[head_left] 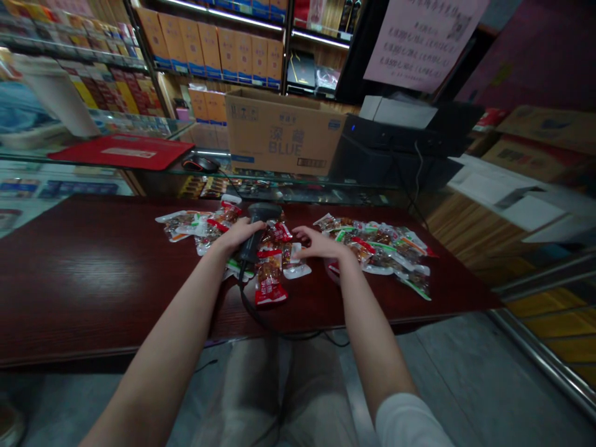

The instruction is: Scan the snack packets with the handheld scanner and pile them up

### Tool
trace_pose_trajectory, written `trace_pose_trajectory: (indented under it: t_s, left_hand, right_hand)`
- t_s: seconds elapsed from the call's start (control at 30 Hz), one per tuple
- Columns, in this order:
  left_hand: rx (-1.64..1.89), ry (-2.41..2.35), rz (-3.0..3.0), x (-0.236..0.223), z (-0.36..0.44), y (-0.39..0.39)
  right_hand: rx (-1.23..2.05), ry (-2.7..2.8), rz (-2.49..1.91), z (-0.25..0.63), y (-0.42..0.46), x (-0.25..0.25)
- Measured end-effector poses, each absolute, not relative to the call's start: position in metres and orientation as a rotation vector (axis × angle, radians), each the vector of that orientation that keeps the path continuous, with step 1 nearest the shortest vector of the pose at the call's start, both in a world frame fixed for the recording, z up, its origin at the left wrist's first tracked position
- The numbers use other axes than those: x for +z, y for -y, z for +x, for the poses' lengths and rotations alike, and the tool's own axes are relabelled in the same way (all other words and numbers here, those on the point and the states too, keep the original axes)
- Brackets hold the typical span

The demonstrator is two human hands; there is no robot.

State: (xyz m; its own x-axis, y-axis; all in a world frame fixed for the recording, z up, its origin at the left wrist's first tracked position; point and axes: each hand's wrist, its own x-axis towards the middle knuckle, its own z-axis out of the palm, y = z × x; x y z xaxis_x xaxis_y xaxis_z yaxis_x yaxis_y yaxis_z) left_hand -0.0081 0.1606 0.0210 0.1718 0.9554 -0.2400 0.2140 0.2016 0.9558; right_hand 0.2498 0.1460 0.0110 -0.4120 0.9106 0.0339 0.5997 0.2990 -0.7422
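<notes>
My left hand (237,236) is shut around the black handheld barcode scanner (254,231), whose head points away from me over the packets. Its black cable (261,318) droops past the near table edge. My right hand (321,243) lies palm down with fingers apart, just above or touching the small foil snack packets, and holds nothing. One red-labelled packet (269,279) lies between my hands. More packets form a loose heap (382,248) to the right and another (200,226) to the left, on the dark red wooden table (93,279).
Behind the table stands a glass counter (298,180) bearing a red mat (123,152), a computer mouse (201,164), an open cardboard box (284,133) and a black device (400,139). Shelves of boxed goods fill the back. A paper notice (421,43) hangs upper right.
</notes>
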Motion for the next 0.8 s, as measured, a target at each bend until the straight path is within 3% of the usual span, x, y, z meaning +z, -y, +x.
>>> trace_pose_trajectory:
  t_s: [0.33,0.63,0.8]
  left_hand:
    - [0.745,-1.243,1.369,0.027,0.000,-0.152]
    - [0.763,-1.261,1.376,0.039,0.000,-0.146]
    - [0.837,-1.255,1.355,0.042,-0.002,-0.145]
  right_hand:
    - [0.629,2.092,-1.502,0.241,-0.159,-0.008]
    - [0.600,2.049,-1.553,0.229,-0.158,-0.013]
    - [0.816,1.793,-1.528,0.236,-0.161,-0.010]
